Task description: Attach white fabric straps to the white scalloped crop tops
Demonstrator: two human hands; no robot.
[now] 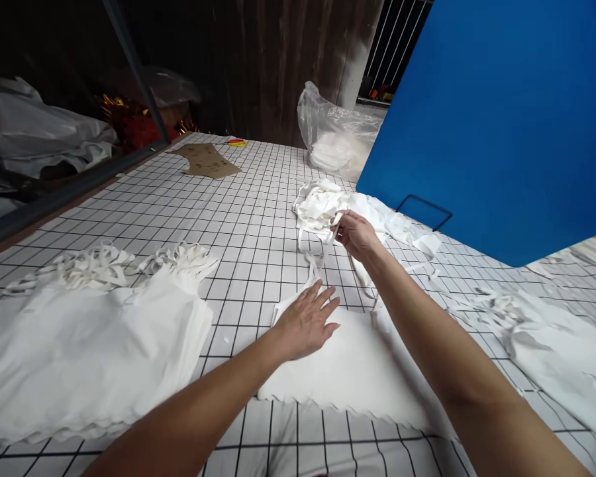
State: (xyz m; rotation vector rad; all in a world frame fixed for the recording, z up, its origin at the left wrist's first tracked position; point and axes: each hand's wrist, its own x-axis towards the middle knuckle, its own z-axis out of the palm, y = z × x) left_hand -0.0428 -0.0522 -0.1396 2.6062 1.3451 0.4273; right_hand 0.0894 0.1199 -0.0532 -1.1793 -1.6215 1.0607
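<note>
Left hand (305,321): laid flat, fingers spread, on one white fabric piece (347,368).
Right hand (356,233): pinched on one white strip (334,228), beside the strip pile (320,205).
Fabric stacks: two, one at each side.

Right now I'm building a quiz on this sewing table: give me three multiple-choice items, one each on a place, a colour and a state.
1. Where does the left hand rest?
A. on the flat white fabric piece
B. on the brown cardboard pattern
C. on the clear plastic bag

2. What colour is the big upright board?
A. red
B. blue
C. green

3. How is the right hand?
A. flat and empty
B. out of sight
C. pinching a thin white fabric strip

Answers: A, palm lies on it; B, plainly blue; C, fingertips closed on the strip.
</note>
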